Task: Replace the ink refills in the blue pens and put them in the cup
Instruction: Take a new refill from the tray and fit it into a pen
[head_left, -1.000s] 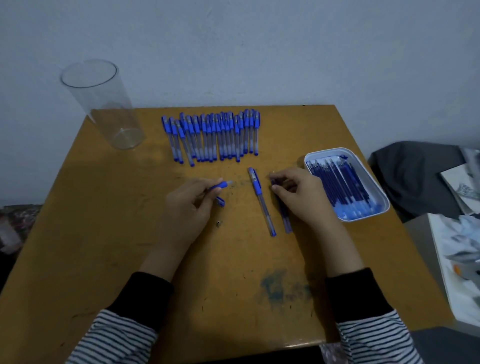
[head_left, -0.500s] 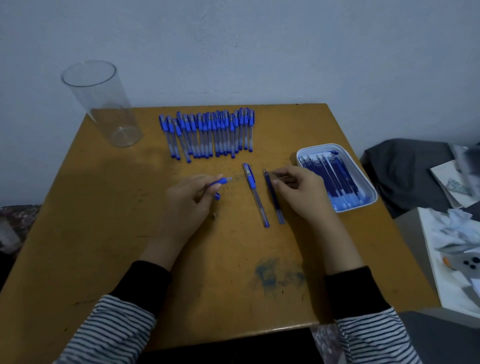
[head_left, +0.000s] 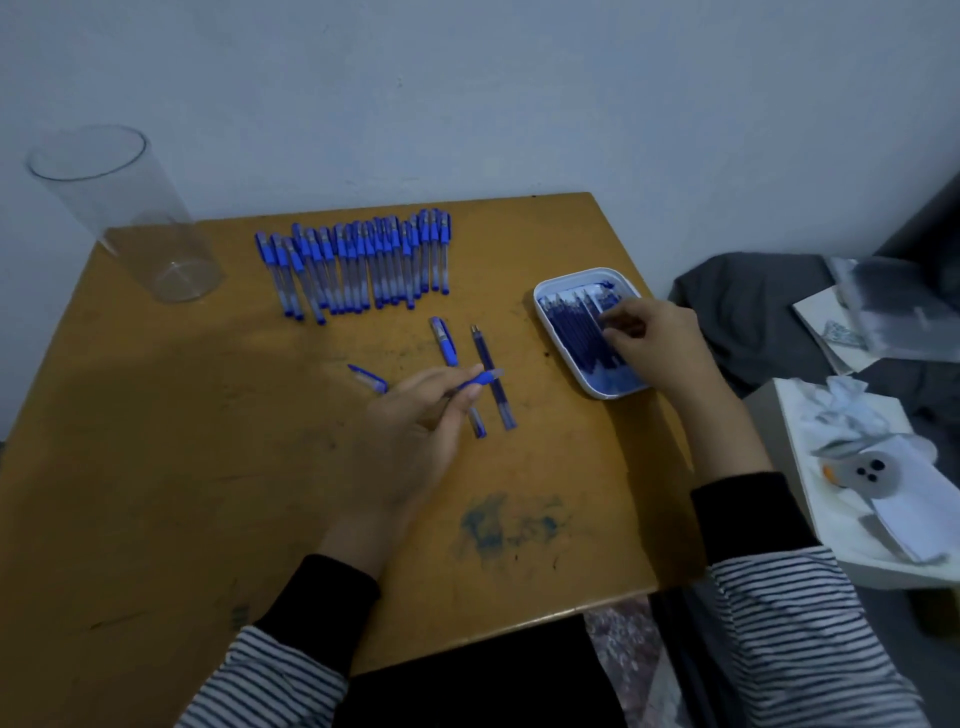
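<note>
Left hand (head_left: 415, 421) pinches blue pen barrel (head_left: 480, 378) over table (head_left: 156, 415); right hand (head_left: 654, 343) fingers curled on refills (head_left: 571, 332) in tray (head_left: 587, 271), grip unclear.

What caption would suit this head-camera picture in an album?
Left hand holds a blue pen piece while the right hand reaches into the tray of refills.

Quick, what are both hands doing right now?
Left hand: holds a blue pen piece.
Right hand: fingers in the refill tray; cannot tell if it holds one.
</note>
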